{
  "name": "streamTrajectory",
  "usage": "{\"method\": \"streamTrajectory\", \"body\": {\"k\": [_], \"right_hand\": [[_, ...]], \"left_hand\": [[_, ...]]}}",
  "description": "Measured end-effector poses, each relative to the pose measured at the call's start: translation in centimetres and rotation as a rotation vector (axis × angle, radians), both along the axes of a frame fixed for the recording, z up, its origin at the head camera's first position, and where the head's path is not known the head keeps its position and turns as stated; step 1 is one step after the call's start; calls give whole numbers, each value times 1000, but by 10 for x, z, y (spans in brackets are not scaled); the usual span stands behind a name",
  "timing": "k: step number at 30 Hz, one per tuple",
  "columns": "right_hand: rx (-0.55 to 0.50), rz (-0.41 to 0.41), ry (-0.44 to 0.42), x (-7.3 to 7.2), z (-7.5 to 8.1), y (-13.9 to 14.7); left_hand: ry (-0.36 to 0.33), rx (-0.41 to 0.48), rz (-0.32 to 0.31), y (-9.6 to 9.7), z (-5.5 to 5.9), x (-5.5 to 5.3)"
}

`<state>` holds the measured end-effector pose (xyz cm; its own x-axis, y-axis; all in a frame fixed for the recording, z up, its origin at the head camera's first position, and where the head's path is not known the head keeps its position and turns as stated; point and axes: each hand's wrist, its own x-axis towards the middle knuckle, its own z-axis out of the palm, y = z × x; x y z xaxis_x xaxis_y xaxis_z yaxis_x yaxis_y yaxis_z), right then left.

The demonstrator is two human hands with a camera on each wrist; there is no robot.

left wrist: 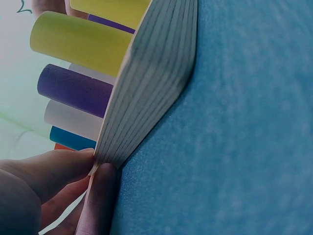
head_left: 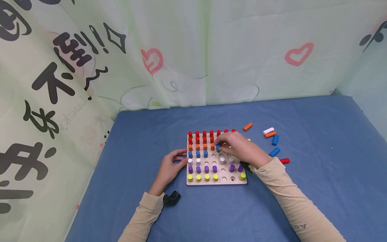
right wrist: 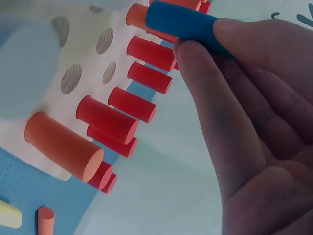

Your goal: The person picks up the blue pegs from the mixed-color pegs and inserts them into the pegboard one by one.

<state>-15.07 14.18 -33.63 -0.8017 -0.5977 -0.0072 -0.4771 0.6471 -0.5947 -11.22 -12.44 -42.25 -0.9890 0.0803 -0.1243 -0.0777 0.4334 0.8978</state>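
A wooden pegboard [head_left: 201, 183] lies on the table with rows of coloured pegs in its holes. My left hand [head_left: 170, 167] is at the board's left side, its thumb and a finger touching the edge, as the left wrist view also shows. Over the board, my right hand [head_left: 241, 148] pinches a blue peg [right wrist: 188, 24] between thumb and fingertips. That peg is tilted in the right wrist view, close to an orange peg [right wrist: 135, 15]; whether its end is in a hole cannot be made out. My right hand hides part of the board's upper right.
Right of the board lie loose pegs: an orange peg [head_left: 247, 126], a white peg [head_left: 268, 130], another orange peg [head_left: 270, 134], blue pegs [head_left: 275, 140] and a red peg [head_left: 285, 161]. A blue cloth [head_left: 136, 134] covers the table. Behind it hangs a printed curtain [head_left: 242, 67].
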Motion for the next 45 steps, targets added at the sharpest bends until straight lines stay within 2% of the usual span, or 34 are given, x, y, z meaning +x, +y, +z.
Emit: {"method": "streamTrajectory", "body": {"k": [20,25,34,45], "right_hand": [[60,42,-4,1,-2,-12],[84,42,-19,2,-4,-15],[79,81,25,1,-6,-16],[93,94,17,0,-9,-19]], "left_hand": [[18,-9,-10,-1,0,1],[-1,-16,5,0,0,1],[-3,9,3,0,1,1],[5,-10,1,0,1,1]]}}
